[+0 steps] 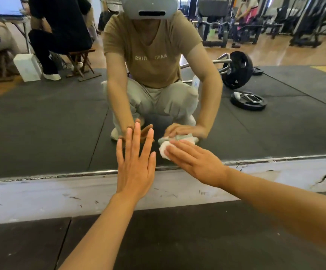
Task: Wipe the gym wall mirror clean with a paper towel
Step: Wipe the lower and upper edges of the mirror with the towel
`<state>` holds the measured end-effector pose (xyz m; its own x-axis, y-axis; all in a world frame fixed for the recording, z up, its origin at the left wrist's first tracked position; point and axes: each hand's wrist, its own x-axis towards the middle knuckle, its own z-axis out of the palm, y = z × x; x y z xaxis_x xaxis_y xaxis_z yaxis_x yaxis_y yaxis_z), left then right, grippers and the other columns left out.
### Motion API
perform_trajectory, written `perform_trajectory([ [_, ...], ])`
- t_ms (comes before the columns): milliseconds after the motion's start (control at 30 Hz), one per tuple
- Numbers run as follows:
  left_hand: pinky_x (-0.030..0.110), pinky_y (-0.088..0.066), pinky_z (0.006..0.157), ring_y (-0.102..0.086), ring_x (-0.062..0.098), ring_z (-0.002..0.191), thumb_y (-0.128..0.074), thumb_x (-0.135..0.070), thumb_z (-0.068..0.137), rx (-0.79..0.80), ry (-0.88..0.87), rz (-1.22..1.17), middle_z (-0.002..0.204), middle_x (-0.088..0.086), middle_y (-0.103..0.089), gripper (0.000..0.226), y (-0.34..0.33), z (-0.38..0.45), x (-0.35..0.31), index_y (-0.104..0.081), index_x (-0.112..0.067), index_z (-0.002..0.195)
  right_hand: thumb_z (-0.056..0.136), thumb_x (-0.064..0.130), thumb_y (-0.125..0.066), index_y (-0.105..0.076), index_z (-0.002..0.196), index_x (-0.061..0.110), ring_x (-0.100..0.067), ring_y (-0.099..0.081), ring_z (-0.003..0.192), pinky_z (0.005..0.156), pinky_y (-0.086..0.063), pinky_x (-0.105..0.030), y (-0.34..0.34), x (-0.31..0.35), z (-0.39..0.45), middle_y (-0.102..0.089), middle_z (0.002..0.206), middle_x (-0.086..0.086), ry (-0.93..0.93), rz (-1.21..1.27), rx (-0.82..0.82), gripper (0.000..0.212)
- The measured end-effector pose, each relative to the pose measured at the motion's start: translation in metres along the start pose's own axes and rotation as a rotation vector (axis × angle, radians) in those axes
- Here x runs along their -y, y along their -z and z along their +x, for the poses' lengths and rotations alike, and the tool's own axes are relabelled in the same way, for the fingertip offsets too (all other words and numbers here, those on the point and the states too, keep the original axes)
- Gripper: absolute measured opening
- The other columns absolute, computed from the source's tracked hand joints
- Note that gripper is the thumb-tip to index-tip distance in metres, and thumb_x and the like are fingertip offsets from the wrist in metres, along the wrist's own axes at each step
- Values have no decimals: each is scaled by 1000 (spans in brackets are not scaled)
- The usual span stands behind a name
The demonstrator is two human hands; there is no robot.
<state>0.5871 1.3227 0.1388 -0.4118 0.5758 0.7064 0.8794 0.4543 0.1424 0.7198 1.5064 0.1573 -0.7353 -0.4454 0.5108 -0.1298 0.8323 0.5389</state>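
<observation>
The wall mirror fills the upper part of the head view, and its metal bottom edge runs just above the floor. My left hand lies flat against the glass near that edge, fingers straight and spread. My right hand presses a wadded white paper towel onto the glass just right of the left hand, with fingers extended over the wad. The towel peeks out past my fingertips. The reflection shows me squatting in front of the mirror with both hands on the glass.
A scuffed white baseboard strip runs below the mirror, with dark rubber floor mats under my arms. In the reflection appear a barbell with a weight plate, a loose plate carrying a phone, seated people and gym machines behind me.
</observation>
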Motion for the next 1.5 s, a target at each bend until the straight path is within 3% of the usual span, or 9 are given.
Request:
perform_trajectory([
  [67, 46, 9, 124, 10, 25, 154, -29, -35, 105, -13, 28, -7, 167, 6, 13, 61, -5, 1, -5, -11, -20, 161, 104, 0, -44, -27, 151, 0, -36, -34, 139, 116, -34, -49, 16, -19, -3, -31, 150, -16, -113, -1, -101, 51],
  [133, 46, 11, 123, 13, 25, 154, -31, -34, 104, -33, 53, -23, 166, 6, 14, 62, -9, 3, -10, -9, -20, 161, 105, -1, -43, -40, 143, -2, -39, -37, 137, 116, -34, -49, 30, -34, -6, -34, 147, -17, -264, -34, -215, 38],
  [300, 50, 13, 122, 18, 28, 153, -33, -33, 104, -55, 80, -43, 164, 6, 25, 68, -17, 5, -16, 4, -22, 160, 93, -8, -54, -33, 149, 2, -37, -23, 147, 122, -20, -51, 11, -17, -21, -24, 156, -15, -514, -66, -286, 60],
  [467, 48, 15, 122, 20, 27, 152, -37, -30, 103, -61, 74, -63, 163, 3, 28, 71, -16, 4, -16, 5, -21, 160, 102, 21, -50, -14, 159, 13, -30, -4, 154, 124, -7, -49, -29, 11, -38, 1, 168, -5, -545, -43, -259, 68],
  [733, 49, 14, 122, 20, 31, 151, -36, -33, 103, -68, 83, -111, 163, 7, 27, 69, -17, 7, -27, 3, -28, 160, 99, 21, -50, -18, 159, 14, -31, -15, 153, 125, -10, -48, -49, 30, -117, -13, 167, -6, -333, -84, 55, 68],
  [967, 49, 14, 121, 14, 22, 154, -35, -32, 102, -39, -67, -47, 165, 1, 23, 70, -22, 5, -40, 3, -30, 160, 91, -8, -33, -9, 160, 16, -26, -6, 154, 126, -5, -45, -30, -6, -112, -10, 165, -6, -177, -71, 99, 77],
  [1233, 46, 14, 122, 11, 21, 154, -31, -33, 104, 4, -102, -58, 167, 2, 18, 66, -28, 7, -58, 3, -28, 160, 95, -5, -45, -29, 153, 10, -27, -31, 144, 122, -17, -43, -17, -30, -100, -27, 158, -7, 34, -69, 89, 62],
  [1367, 47, 14, 122, 10, 21, 154, -30, -33, 104, 12, -86, -65, 167, 1, 17, 64, -26, 11, -60, 1, -28, 160, 100, -1, -41, -33, 149, 6, -29, -31, 144, 123, -21, -41, 0, -49, -124, -32, 154, -10, -188, 36, -14, 50],
  [1500, 46, 14, 122, 8, 25, 155, -30, -33, 104, 12, -54, -65, 167, 4, 13, 64, -29, 13, -63, -1, -27, 160, 109, 13, -36, -31, 151, 9, -37, -35, 141, 115, -34, -51, 11, -40, -146, -32, 154, -14, -720, 161, -223, 43],
])
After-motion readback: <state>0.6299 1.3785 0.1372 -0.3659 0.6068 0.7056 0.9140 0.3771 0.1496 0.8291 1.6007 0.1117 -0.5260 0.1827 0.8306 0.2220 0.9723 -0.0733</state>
